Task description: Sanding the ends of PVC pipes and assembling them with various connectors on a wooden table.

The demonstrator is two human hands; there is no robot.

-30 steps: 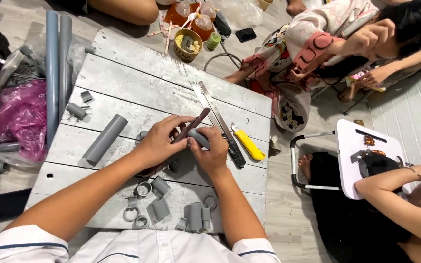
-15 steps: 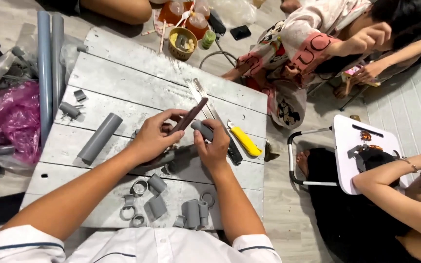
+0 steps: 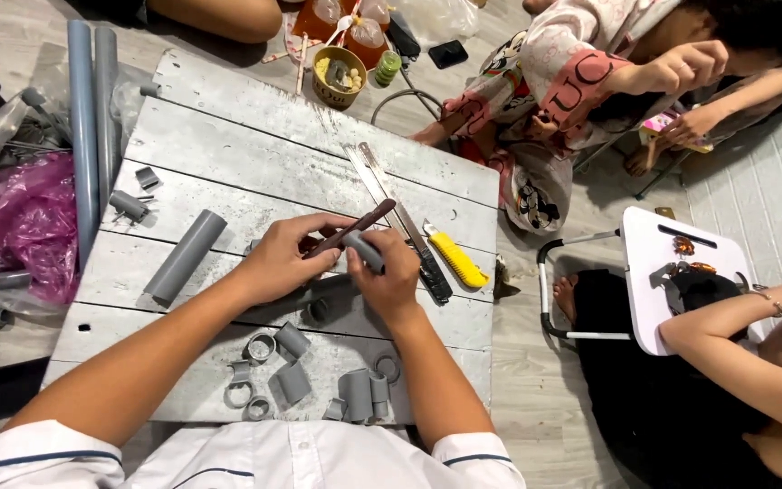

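Note:
Over a whitewashed wooden board [image 3: 255, 163], my left hand [image 3: 284, 260] grips a slim dark brown tool [image 3: 355, 228] that slants up to the right. My right hand [image 3: 389, 276] holds a short grey pipe piece [image 3: 364, 250] against that tool. Both hands touch each other near the board's middle. Below them lie several cut grey pipe pieces and rings [image 3: 296, 371]. A longer grey pipe section [image 3: 185, 256] rests left of my left hand.
A hacksaw [image 3: 405, 226] and a yellow utility knife [image 3: 456, 257] lie right of my hands. Long grey pipes [image 3: 88, 127] and a pink plastic bag [image 3: 15, 226] sit at the left. Other people sit at the top right and right, beside a small white folding table [image 3: 658, 272].
My hands have lifted the pipe piece and the brown tool slightly and brought them closer together. The view has shifted a little; nothing else on the board moved.

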